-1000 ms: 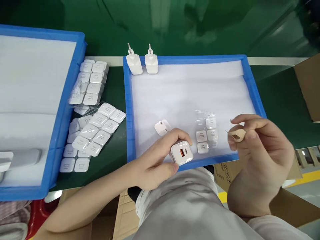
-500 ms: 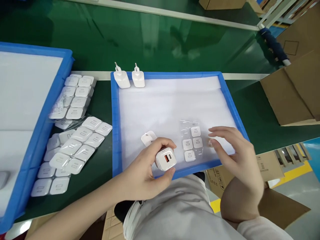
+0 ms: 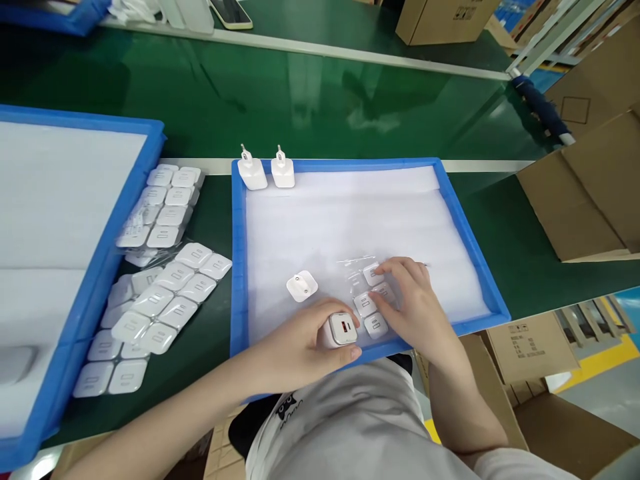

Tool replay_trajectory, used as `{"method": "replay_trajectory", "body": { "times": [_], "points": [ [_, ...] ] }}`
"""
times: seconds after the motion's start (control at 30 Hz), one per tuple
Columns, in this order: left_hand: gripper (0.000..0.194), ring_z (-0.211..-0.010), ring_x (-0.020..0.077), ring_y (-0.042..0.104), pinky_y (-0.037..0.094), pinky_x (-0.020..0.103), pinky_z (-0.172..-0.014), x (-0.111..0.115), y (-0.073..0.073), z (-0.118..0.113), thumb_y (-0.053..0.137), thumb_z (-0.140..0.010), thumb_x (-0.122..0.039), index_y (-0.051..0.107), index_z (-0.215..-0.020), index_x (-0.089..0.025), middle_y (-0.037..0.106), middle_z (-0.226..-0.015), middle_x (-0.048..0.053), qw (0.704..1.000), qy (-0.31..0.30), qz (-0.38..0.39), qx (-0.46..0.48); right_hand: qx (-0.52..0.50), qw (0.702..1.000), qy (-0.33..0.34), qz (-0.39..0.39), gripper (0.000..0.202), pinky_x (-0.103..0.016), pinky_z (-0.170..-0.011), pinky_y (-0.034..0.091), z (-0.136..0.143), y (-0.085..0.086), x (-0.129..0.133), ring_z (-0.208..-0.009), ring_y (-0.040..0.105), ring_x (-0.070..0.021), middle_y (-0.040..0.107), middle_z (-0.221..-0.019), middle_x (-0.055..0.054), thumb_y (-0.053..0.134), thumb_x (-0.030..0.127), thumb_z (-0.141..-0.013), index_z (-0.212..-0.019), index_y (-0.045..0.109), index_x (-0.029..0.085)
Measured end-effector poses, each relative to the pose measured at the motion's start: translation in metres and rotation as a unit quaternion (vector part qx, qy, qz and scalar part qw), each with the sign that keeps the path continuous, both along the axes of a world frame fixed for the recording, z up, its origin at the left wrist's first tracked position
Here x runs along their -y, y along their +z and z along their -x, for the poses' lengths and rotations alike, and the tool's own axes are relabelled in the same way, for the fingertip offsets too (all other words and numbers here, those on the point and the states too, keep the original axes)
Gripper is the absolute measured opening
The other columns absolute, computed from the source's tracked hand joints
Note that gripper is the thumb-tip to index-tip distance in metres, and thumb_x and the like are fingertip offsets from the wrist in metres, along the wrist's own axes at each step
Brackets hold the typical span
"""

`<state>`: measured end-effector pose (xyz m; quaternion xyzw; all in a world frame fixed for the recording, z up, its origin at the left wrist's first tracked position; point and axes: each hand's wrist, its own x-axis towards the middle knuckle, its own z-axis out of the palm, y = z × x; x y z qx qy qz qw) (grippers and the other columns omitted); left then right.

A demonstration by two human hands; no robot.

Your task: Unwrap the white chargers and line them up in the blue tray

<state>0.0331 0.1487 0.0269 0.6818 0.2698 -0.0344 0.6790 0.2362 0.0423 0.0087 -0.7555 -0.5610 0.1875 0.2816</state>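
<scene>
My left hand is closed around a white USB charger, its port face with a red-orange port turned up. My right hand is over a small clear sheet of white square covers. Its thumb and index fingertips touch the sheet on either side of the upper cover; the other fingers lie bent behind. A white plug piece with two pins lies on the tray's white liner, beyond my left hand. Two white chargers with plugs, a left one and a right one, rest at the tray's far left rim.
The blue-rimmed tray stands before me. Left of it are several larger sheets of white square covers, beside another blue tray. Cardboard boxes stand at the right and on the shelf, where a phone also lies.
My right hand has come left from beside the small sheet onto it, and the sheet now lies turned. My left hand keeps the charger, now lower and tilted. The view has shifted slightly.
</scene>
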Motion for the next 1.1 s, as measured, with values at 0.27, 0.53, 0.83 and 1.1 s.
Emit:
{"method": "replay_trajectory", "body": {
  "times": [0.27,0.53,0.83,1.1],
  "points": [
    [0.034,-0.109,0.0267,0.063,0.051,0.031,-0.075,-0.001,-0.002,0.002,0.069,-0.089,-0.042,0.067,-0.113,-0.019,0.065,-0.123,0.011,0.999,0.003,-0.025,0.019,-0.018,1.0,0.009,0.008,0.022,-0.035,-0.076,0.055,0.013,0.001,-0.002,-0.079,0.063,-0.0187,0.063,-0.109,-0.005,0.057,0.017,-0.095,-0.115,0.058,0.025],
    [0.034,-0.102,0.0244,0.063,0.051,0.029,-0.07,-0.001,-0.002,0.002,0.069,-0.09,-0.041,0.066,-0.115,-0.018,0.066,-0.119,0.011,0.999,0.003,-0.032,0.014,-0.004,0.999,-0.038,-0.017,0.023,-0.053,-0.089,0.05,0.022,-0.01,-0.009,-0.106,0.058,-0.0358,0.064,-0.112,-0.014,0.059,0.024,-0.092,-0.115,0.059,0.021],
    [0.032,-0.134,0.0314,0.056,0.055,0.041,-0.099,0.0,-0.006,0.004,0.076,-0.086,-0.037,0.071,-0.113,-0.02,0.059,-0.135,0.015,0.995,0.045,0.019,0.09,-0.162,0.978,-0.022,-0.129,0.007,-0.028,-0.064,0.056,0.005,0.009,0.001,-0.083,0.065,-0.0167,0.056,-0.095,-0.003,0.055,0.024,-0.102,-0.107,0.059,0.025],
    [0.035,-0.148,0.029,0.049,0.046,0.05,-0.119,-0.002,0.0,0.005,0.075,-0.088,-0.028,0.071,-0.122,-0.025,0.066,-0.142,0.011,0.984,0.051,-0.001,0.173,-0.148,0.976,0.024,-0.157,0.027,-0.038,-0.079,0.06,0.013,0.01,0.01,-0.089,0.071,-0.0186,0.068,-0.125,-0.007,0.07,0.018,-0.096,-0.12,0.074,0.03]
  ]
}}
